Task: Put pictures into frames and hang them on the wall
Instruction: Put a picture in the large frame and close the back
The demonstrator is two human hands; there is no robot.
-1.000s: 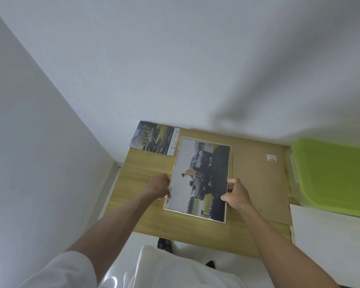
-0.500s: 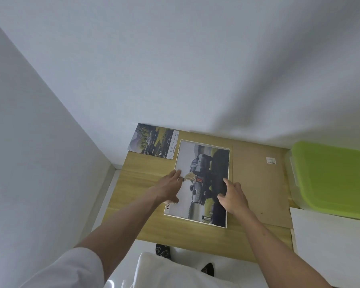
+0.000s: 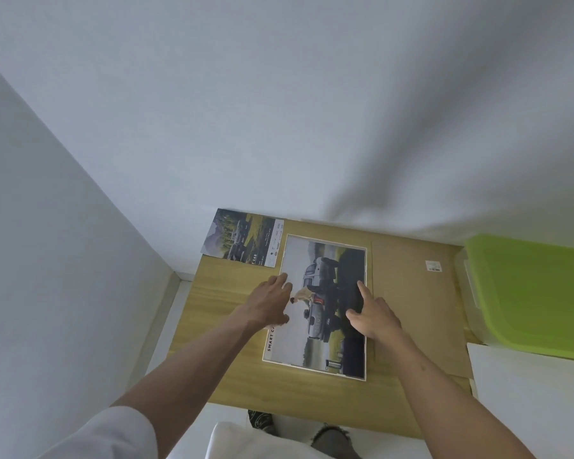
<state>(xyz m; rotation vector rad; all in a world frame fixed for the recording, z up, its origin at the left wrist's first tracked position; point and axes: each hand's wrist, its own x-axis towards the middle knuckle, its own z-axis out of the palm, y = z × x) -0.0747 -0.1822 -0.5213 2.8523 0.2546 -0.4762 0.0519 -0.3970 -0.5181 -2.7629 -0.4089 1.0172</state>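
Observation:
A white-framed picture of a pickup truck (image 3: 322,346) lies flat on the wooden table (image 3: 219,293). My left hand (image 3: 269,303) lies with straight fingers over the frame's left edge. My right hand (image 3: 371,313) lies on the picture's right half, its index finger stretched forward and thumb spread. Neither hand grips anything. A second car picture (image 3: 242,238), unframed, lies at the table's far left corner, overhanging the edge.
A brown backing board (image 3: 415,303) with a small white label lies right of the frame. A clear box with a green lid (image 3: 531,293) stands at the far right, a white sheet (image 3: 524,392) in front of it. White walls close in behind and on the left.
Both hands let go of the frame's side edges and moved forward onto the picture, fingers straightened flat. The frame stays in place on the table.

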